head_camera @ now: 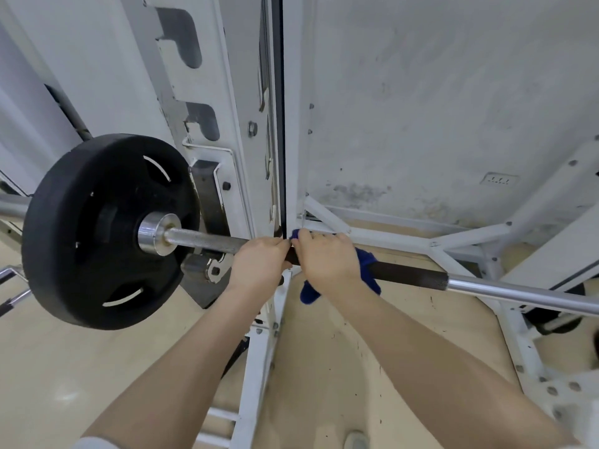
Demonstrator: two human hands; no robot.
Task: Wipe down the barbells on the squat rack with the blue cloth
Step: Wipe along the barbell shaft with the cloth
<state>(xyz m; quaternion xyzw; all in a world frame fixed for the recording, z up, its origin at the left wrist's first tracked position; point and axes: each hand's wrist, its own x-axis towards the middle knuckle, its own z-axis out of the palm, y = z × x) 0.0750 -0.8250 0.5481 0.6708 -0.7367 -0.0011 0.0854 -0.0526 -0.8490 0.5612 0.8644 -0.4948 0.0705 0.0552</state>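
Observation:
A barbell [411, 276] runs across the view on the white squat rack [227, 131], with a black weight plate [97, 234] on its left end. The shaft is knurled steel near the plate, black in the middle and smooth steel to the right. My left hand [259, 260] grips the bar just right of the knurled part. Right beside it, my right hand [327, 257] holds the blue cloth [369, 270] wrapped over the bar. Cloth ends hang below and stick out past my fingers.
The rack's white upright with J-hook slots stands directly behind my hands. White base struts [389, 234] cross the tan floor [324, 351] beneath the bar. A stained white wall [437, 108] lies beyond. Another chrome bar end [13, 299] shows at the far left.

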